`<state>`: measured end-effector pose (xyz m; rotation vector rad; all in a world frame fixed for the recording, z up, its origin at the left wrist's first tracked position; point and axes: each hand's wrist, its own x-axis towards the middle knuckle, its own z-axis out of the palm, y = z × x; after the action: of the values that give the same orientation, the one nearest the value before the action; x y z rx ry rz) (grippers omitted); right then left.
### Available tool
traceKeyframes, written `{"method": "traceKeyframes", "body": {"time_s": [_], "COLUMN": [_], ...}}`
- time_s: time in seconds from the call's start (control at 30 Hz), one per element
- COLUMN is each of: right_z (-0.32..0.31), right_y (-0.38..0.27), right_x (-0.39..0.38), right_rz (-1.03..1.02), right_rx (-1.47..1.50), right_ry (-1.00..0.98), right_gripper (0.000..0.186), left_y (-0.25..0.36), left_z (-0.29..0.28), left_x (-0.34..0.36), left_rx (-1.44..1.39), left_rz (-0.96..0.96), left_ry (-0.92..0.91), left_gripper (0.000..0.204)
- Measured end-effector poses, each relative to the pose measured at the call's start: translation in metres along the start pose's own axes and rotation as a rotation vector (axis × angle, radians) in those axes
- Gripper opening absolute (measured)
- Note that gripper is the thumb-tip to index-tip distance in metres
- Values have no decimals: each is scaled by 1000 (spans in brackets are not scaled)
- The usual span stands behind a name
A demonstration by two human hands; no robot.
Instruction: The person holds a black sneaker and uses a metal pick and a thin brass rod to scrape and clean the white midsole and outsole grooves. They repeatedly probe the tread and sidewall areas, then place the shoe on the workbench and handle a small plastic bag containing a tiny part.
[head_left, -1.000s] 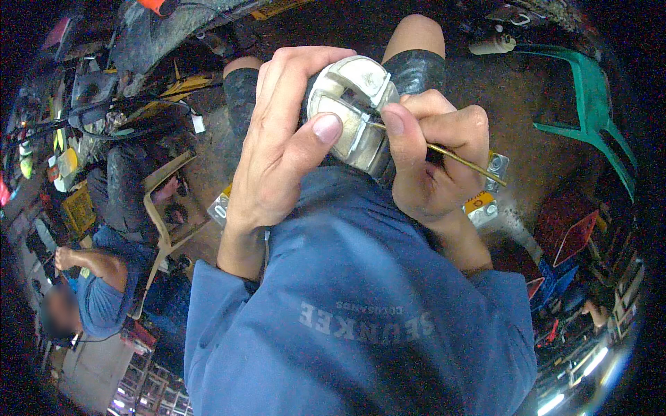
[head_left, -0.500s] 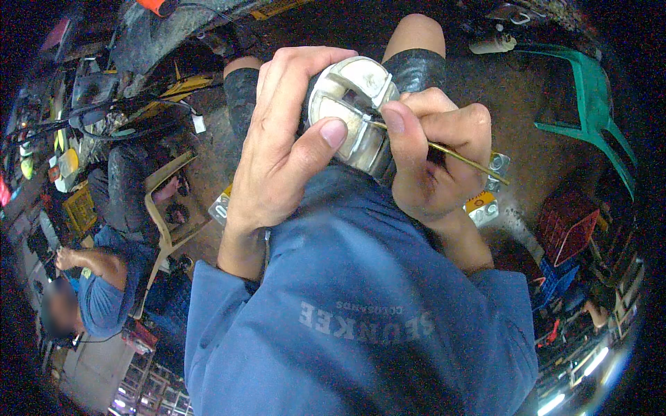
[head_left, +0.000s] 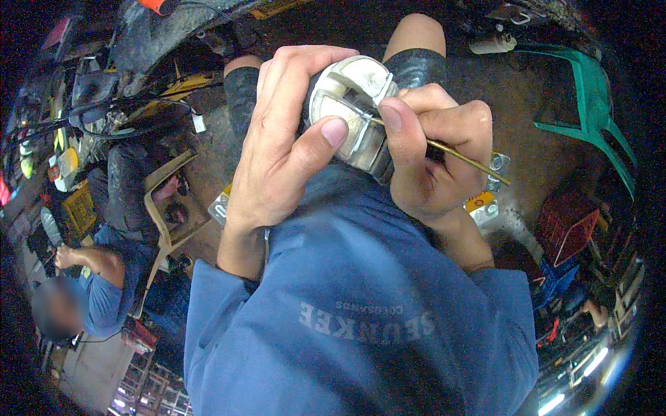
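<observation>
A round, pale metal part [head_left: 347, 93] with a dark slot across its face is held above my lap. My left hand [head_left: 281, 145] wraps round its left side, thumb pressed on the face. Between the thumb and fingers of my right hand [head_left: 433, 149] is a thin brass-coloured rod [head_left: 468, 161], gripped like a pencil. The rod's inner end meets the part near the slot; its exact tip is hard to make out. Its other end sticks out to the right, past my curled fingers. The underside of the metal part is hidden.
To the right stand a green plastic chair [head_left: 586, 97] and a red crate [head_left: 569, 225]. At left, a co-worker in a blue shirt [head_left: 107, 277] sits on a beige chair [head_left: 163, 222]. Cables [head_left: 104, 121] and tools crowd the far left. A white-and-yellow box [head_left: 482, 208] lies beside my right arm.
The rod and my right hand have shifted very slightly, with the same grip. My left hand and the metal part stay almost still. The co-worker's head has moved a little to the right.
</observation>
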<state>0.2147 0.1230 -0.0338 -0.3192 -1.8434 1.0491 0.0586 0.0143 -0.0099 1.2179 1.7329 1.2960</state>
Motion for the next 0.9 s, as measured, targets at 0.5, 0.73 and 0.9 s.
{"method": "traceKeyframes", "body": {"time_s": [0.5, 0.73, 0.9], "right_z": [-8, -7, -8], "right_y": [-5, -9, -10], "right_x": [-7, -10, -8], "right_rz": [92, 91, 38], "right_rx": [-1, -20, -32], "right_ry": [-82, -120, -171], "right_gripper": [25, 24, 25], "left_y": [-3, -5, -5], "left_z": [1, 0, -1], "left_x": [0, 1, 1], "left_rx": [29, 37, 34], "left_rz": [37, 44, 36], "left_ry": [17, 15, 14], "left_gripper": [60, 60, 60]}}
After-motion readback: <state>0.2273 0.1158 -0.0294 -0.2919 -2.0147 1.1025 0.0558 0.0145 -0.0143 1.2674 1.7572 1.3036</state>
